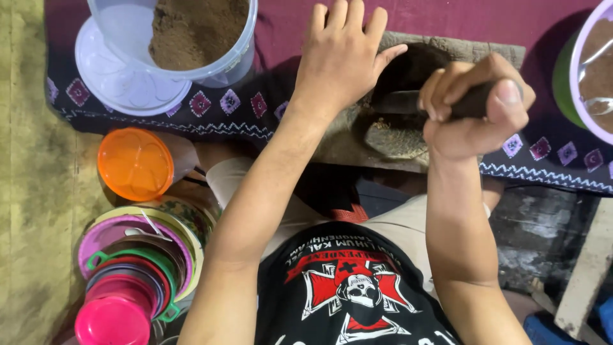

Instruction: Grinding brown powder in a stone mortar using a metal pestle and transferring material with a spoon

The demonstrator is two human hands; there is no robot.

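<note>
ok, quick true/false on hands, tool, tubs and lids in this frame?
1. The right hand is closed around a dark tool handle. True.
2. The left hand holds the orange lid. False: it lies flat on the stone slab; the lid sits apart, untouched.
3. The clear tub holds brown powder. True.
4. The tub stands on bare floor. False: it rests on a white lid on the maroon cloth.
5. The stacked bowls sit beside the left arm. True.

Bare-armed person in a black printed shirt

The black shirt (357, 300) carries a red-and-white cross emblem with a skull and white lettering; light beige trousers (396, 220) cover the legs.
</note>
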